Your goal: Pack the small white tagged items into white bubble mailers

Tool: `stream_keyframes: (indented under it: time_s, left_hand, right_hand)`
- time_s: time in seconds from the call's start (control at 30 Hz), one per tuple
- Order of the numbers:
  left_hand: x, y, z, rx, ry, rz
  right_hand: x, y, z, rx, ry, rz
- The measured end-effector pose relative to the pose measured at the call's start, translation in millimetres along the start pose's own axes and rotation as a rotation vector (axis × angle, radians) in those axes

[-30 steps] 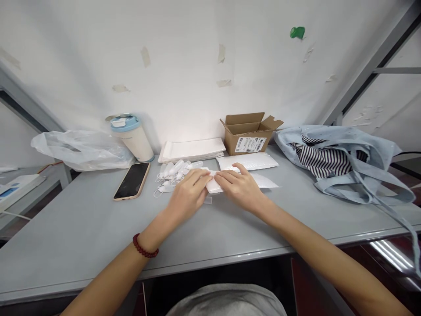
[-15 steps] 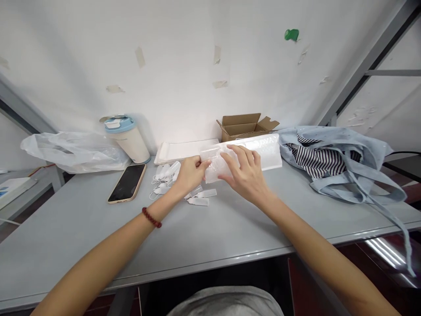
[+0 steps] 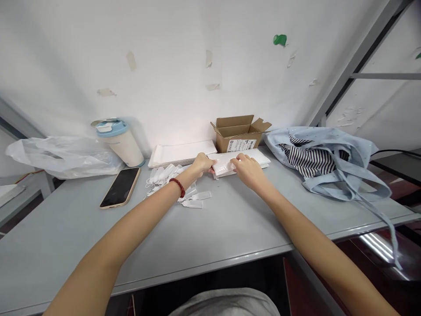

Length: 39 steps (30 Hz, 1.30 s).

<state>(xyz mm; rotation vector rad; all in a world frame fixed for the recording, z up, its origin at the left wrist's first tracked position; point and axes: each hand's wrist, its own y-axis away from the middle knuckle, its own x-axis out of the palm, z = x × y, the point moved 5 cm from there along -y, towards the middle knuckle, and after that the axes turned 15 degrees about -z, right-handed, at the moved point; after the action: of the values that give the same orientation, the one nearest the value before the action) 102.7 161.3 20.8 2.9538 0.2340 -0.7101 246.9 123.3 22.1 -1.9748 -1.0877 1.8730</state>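
The packet (image 3: 226,163) in the grip is white. Left of it lie white and translucent tubes (image 3: 201,195); farther left, a black-screened phone (image 3: 120,186) with a beige edge and a cream cup (image 3: 125,148) with a light-blue lid (image 3: 113,128). Behind the grip stands 1 brown box (image 3: 237,137), its label (image 3: 241,145) white with black print. Well right, a pale-blue bag (image 3: 357,140) holds black-and-white striped cloth (image 3: 309,160).

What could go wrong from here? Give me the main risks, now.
1. The left hand reaches past the small white plastic pieces; the forearm could scatter them.
2. The beaded bracelet might snag one of them.
3. The white bubble mailer lies right before the open cardboard box; a push could shift the box.
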Motion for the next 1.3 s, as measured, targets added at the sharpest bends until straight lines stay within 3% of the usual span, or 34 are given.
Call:
stream_keyframes:
  time_s: [0.13,0.33,0.5,0.67,0.83,0.93,1.03,1.17,1.23,1.3]
  left_hand:
    - [-7.0,-6,-2,0.116,-0.189,-0.032]
    - [-44.7,-24,-8,0.414,-0.529,-0.252]
    - [-64.1,-37,-3,0.483,-0.755,-0.289]
    - [-64.8,-43,1,0.503,-0.883,-0.259]
    - [-60.8,-47,-1,0.525,-0.97,-0.243]
    - [-56.5,-45,-2,0.56,-1.007,-0.238]
    - [-51.2,-40,-3,0.607,-1.034,-0.222]
    - [-49.3,-27,-15,0.651,-1.031,-0.239]
    - [-48.6,-9,-25,0.68,-1.015,-0.259]
    - [-43.0,25,-36,0.739,-0.98,-0.249]
  right_hand:
    - [2,-1,-1,0.014,-0.002,0.006]
    - [-1,-1,8,-0.023,-0.046,0.0]
    - [-1,2,18,-0.064,-0.079,0.008]
    - [0,4,25,-0.096,-0.088,-0.013]
    - [4,9,32,-0.113,-0.116,0.081]
    - [2,9,33,-0.098,-0.154,0.047]
    - [-10,4,37,-0.132,-0.213,-0.089]
    - [-47,8,64,-0.289,-0.37,-0.323]
    - [-69,29,91,-0.427,-0.476,-0.419]
    - [-86,65,124,-0.623,-0.631,-0.411]
